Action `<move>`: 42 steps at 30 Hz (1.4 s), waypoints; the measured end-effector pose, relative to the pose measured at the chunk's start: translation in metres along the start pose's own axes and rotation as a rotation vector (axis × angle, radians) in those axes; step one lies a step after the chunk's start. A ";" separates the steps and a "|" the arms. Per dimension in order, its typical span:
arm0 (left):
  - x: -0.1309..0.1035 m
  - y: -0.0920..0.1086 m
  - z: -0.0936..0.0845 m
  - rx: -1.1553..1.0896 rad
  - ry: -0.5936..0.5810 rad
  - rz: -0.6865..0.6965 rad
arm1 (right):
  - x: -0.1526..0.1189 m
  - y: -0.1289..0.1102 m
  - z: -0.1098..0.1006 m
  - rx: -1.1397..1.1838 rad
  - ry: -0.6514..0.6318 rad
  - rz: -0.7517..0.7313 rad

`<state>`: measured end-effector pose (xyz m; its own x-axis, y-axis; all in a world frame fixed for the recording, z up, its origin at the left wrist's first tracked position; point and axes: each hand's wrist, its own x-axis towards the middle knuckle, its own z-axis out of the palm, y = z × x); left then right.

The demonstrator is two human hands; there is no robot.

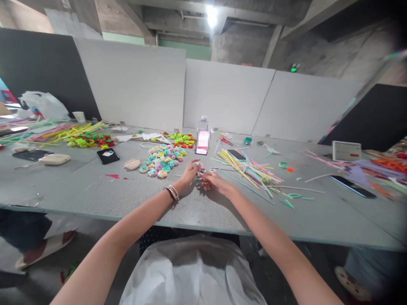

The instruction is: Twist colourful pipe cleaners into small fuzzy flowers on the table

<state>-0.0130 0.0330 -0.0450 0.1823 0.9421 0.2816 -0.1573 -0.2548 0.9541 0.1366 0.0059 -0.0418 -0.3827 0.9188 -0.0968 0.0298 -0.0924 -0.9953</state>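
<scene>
My left hand [190, 171] is closed on a small pastel piece of coiled pipe cleaner [200, 168], its fingertips meeting those of my right hand [216, 183]. The right hand is also closed at this piece, with fingers bent beneath it; they cover much of its shape. Just left of my hands lies a heap of pastel pipe-cleaner coils [163, 159] in mint, lilac, yellow and pink. Loose straight pipe cleaners [251, 167] spread out to the right. Beyond my hands, a phone with a lit screen [202, 143] leans upright against a clear bottle [204, 121].
Red, green and yellow coils [92, 140] lie at the left, near a black phone [108, 156] and a cream case [54, 159]. Red-handled scissors [226, 141] and another phone [237, 155] lie behind the strips. White panels [229, 97] close off the table's back.
</scene>
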 end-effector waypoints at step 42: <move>0.004 -0.003 0.003 0.344 -0.239 0.089 | 0.012 0.003 -0.011 0.049 0.337 -0.091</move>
<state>-0.0090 0.0375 -0.0466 0.4085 0.8464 0.3417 0.1432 -0.4291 0.8918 0.1421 0.0205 -0.0464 -0.0552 0.9984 -0.0132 -0.0375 -0.0152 -0.9992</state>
